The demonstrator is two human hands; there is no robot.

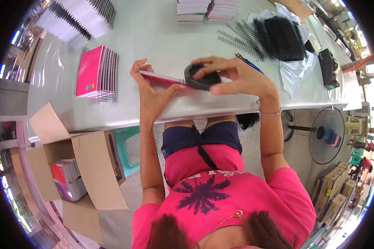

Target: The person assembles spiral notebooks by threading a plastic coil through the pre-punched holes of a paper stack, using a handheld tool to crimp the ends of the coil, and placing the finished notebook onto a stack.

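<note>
1. The left grip [151, 97] was closed on a red notebook [161, 79], its edge lying between thumb and fingers, over the bench [153, 37].
2. The right grip [242, 79] was curled around a rounded black tool [201, 84] at the notebook's right end; whether tool and notebook touched was unclear.

- Bright pink short-sleeved fabric T-shirt [259, 195], loose sleeves
- Chest: dark navy palm-tree-shaped print [202, 193], white print [230, 172] along its edge
- Dark navy fabric shorts [176, 139]
- Narrow black fabric strap [206, 157] over the waist
- Thin gold-coloured neck chain [220, 224], small openwork pendant [239, 214]
- Silver-coloured metal link bracelet [272, 113], right wrist
- Left hand [151, 95], right hand [247, 78]: bare
</note>
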